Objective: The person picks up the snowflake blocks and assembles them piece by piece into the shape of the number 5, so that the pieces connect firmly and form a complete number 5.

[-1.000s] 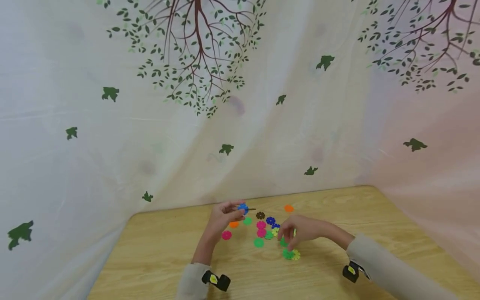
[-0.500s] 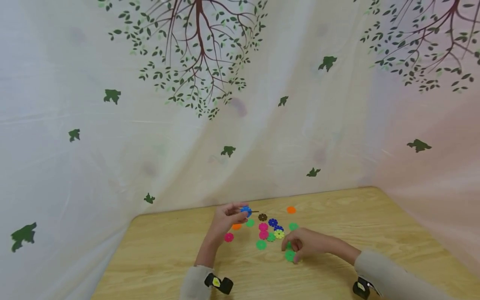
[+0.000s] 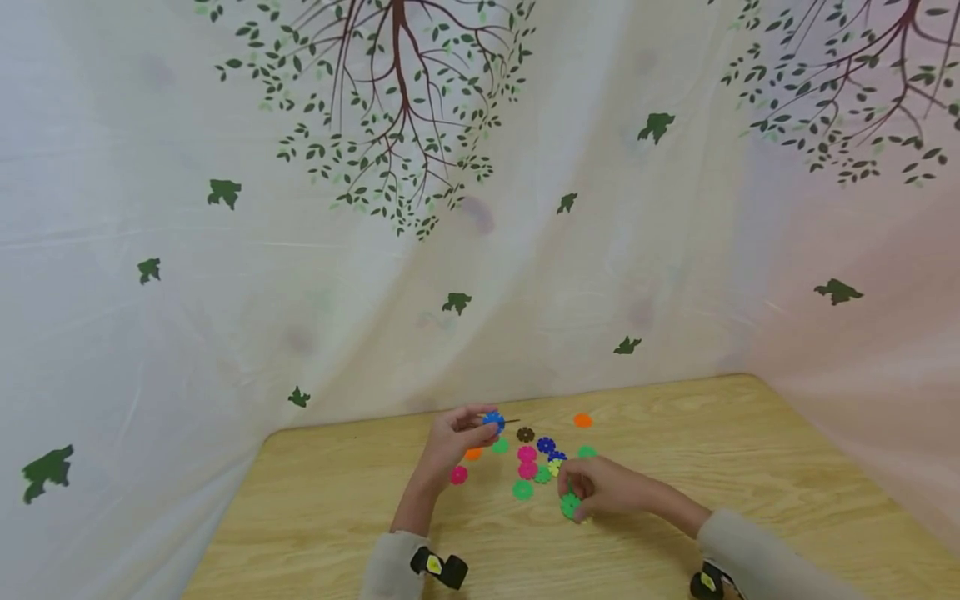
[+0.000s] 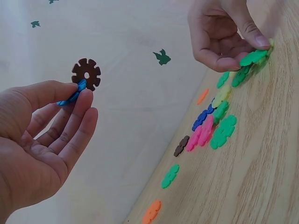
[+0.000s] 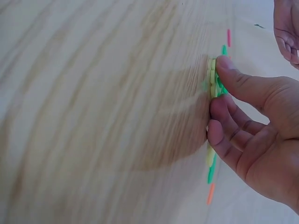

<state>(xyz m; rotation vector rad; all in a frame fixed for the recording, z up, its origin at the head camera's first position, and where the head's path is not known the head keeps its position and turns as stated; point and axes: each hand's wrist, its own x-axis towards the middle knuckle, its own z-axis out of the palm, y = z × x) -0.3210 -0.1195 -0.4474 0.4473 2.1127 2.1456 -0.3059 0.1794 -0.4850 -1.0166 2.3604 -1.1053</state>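
In my left hand (image 3: 448, 446), thumb and fingers pinch a blue notched plastic disc (image 3: 492, 422). A brown notched disc (image 4: 86, 72) is joined to it crosswise and shows edge-on in the head view. My right hand (image 3: 615, 486) is low over the table, thumb and forefinger pinching a green notched disc (image 3: 570, 506) at its edges. Right at this disc, partly hidden by the thumb, lies a yellow disc (image 5: 211, 79). Another green disc (image 4: 240, 76) sits close under the right fingers in the left wrist view.
Several loose discs lie between the hands: pink (image 3: 527, 453), dark blue (image 3: 546, 445), brown (image 3: 525, 434) and green (image 3: 522, 490). An orange disc (image 3: 582, 421) is farther back on the wooden table (image 3: 315, 500). A leaf-printed curtain (image 3: 360, 333) hangs behind the table's far edge.
My right hand has come down slightly and taken hold of the green disc, which has shifted left and tilted. The left hand keeps its hold on the joined blue and brown discs.
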